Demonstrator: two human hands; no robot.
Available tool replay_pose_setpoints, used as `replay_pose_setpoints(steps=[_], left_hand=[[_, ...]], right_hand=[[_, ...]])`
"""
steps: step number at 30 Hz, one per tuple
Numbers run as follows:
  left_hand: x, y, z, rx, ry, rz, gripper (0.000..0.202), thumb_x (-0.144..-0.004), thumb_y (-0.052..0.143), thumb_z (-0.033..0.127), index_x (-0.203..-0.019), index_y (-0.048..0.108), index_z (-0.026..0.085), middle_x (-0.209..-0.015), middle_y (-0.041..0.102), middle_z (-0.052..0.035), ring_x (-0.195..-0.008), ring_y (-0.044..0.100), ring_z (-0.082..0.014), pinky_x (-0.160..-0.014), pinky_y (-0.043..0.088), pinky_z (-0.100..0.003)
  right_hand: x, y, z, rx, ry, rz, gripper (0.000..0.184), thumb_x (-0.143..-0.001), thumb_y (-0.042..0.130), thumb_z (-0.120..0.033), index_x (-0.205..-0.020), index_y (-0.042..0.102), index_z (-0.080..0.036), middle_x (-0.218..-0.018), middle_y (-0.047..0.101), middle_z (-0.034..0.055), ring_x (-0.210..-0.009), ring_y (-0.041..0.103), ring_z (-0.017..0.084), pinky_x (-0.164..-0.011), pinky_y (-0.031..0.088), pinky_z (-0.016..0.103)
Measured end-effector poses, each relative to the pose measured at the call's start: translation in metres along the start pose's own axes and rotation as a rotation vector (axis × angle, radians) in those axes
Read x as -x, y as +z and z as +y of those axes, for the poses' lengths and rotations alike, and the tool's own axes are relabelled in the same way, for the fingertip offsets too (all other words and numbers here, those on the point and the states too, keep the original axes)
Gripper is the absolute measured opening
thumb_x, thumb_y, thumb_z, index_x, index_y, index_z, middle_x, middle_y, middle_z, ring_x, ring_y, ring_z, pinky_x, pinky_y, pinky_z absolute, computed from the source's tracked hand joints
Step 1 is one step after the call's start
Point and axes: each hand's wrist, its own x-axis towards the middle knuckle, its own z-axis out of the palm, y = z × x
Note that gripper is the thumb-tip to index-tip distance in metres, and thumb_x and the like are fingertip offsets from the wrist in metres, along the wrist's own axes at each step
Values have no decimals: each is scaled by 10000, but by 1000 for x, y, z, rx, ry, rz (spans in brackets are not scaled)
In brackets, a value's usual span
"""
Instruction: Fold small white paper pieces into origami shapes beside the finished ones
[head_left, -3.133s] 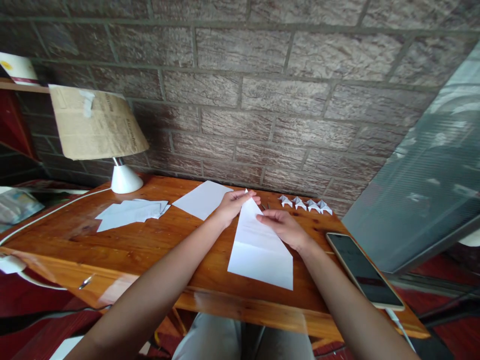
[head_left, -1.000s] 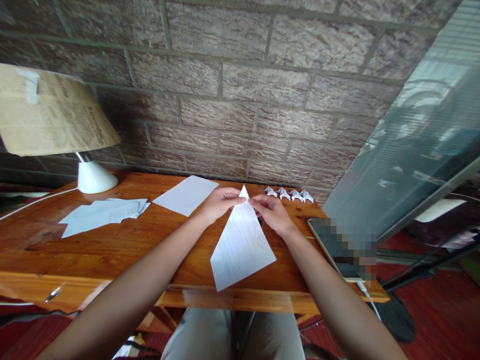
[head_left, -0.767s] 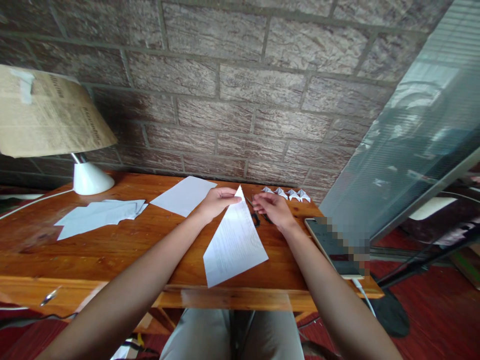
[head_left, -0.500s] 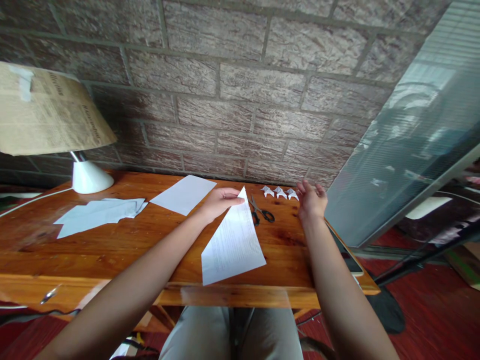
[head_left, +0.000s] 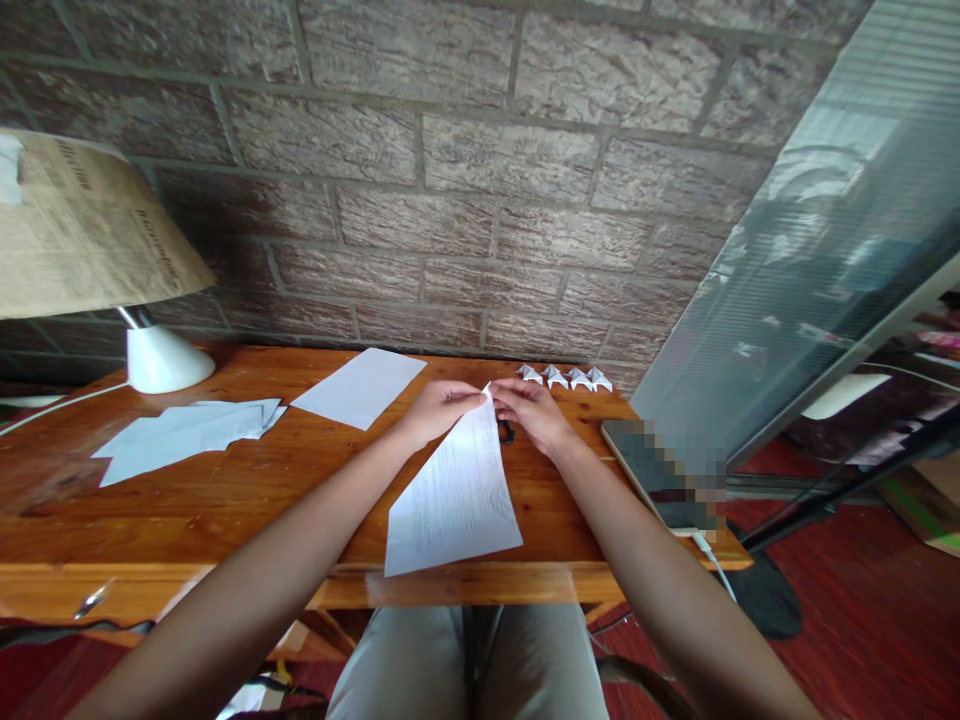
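A sheet of printed paper (head_left: 456, 490), folded to a point at its top, hangs above the front of the desk. My left hand (head_left: 442, 410) pinches it near the tip. From the other side my right hand (head_left: 531, 410) has its fingers closed on the same pointed tip. Behind the right hand, a black handle loop of the scissors (head_left: 505, 432) shows; the rest of them is hidden. Several small folded white paper shapes (head_left: 555, 376) stand in a row along the back edge, beyond the right hand.
A blank white sheet (head_left: 361, 388) lies at the back, left of my hands. Overlapping paper pieces (head_left: 187, 428) spread farther left, near a lamp (head_left: 166, 358). On the right, a tablet-like device (head_left: 637, 460) with a white cable rests at the wooden desk's (head_left: 315, 505) edge.
My right hand has moved left from the row of folded shapes to the paper's tip. The row now shows one more shape at its right end. My left hand keeps its pinch.
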Motion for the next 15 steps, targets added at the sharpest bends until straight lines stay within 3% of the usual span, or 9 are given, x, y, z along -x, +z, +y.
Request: replay_pose_setpoints(steps=[3,8,15], left_hand=[[-1,0,-4,-3,5,-26,240,-724,707,389,-837,764,185,-827,740,-37,-701,615,-181,-650,427,-265],[-2,-1,-1,-10,-26,-23,205,-707,718,377,-745,754,179,-719,714,-22,-607,573,-157,-579,389,-254],[-1,-1,1,-19,-32,-39,228,-720,696,378,-816,764,182,-803,739,-34,-670,610,-173,-617,415,-258]], right_hand=[[-2,-4,-1,-5,-25,18,272,-649,785,-378,-808,693,-178,-731,688,5,-643,608,92,-572,449,192],[-2,-9,-5,-85,-26,199,222,-689,770,-356,-796,663,-194,-778,691,12,-632,596,80,-561,442,189],[2,4,-3,19,-56,43,302,-663,767,-445,-809,700,-189,-721,668,2,-620,568,91,-540,414,201]])
